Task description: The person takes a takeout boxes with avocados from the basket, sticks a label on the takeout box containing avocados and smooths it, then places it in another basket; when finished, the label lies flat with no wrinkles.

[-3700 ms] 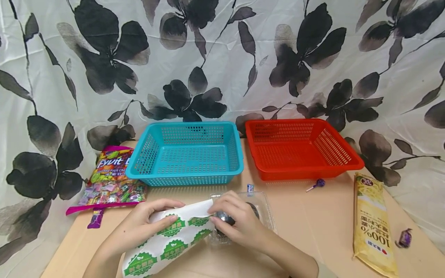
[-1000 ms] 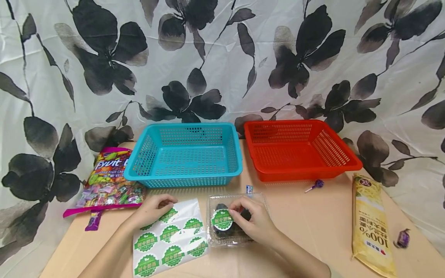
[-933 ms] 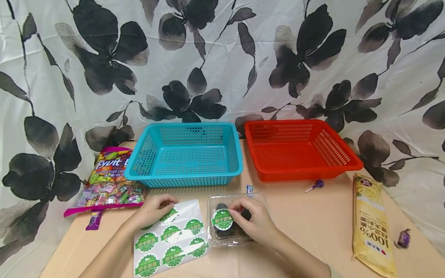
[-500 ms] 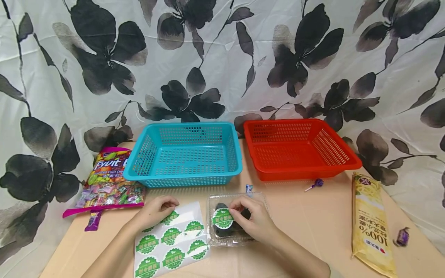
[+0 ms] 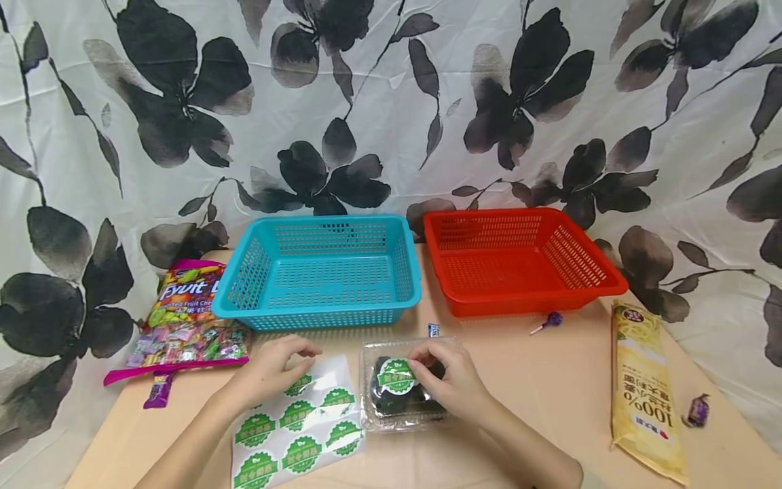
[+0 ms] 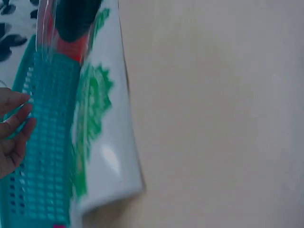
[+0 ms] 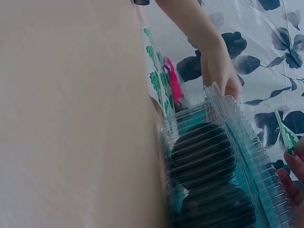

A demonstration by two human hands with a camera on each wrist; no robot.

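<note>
Right hand (image 5: 449, 377): thumb and fingers clamped on 1 round green sticker (image 5: 395, 375).
Sticker: held over the clear box (image 5: 403, 424), apart from its lid; 2 dark round items (image 7: 203, 154) are seen inside.
Left hand (image 5: 271, 367): thumb and fingers loosely apart, placed at the far left corner of the sticker sheet (image 5: 320, 415).
Behind: blue basket (image 5: 330, 317), red basket (image 5: 531, 301).

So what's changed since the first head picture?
The right hand has drawn rightward off the sticker sheet and pinches a round sticker above the clear box. The sheet, held up then, now lies on the table, and the left hand has let go of it. The blue basket, red basket, candy bag and pasta pack stayed put.
</note>
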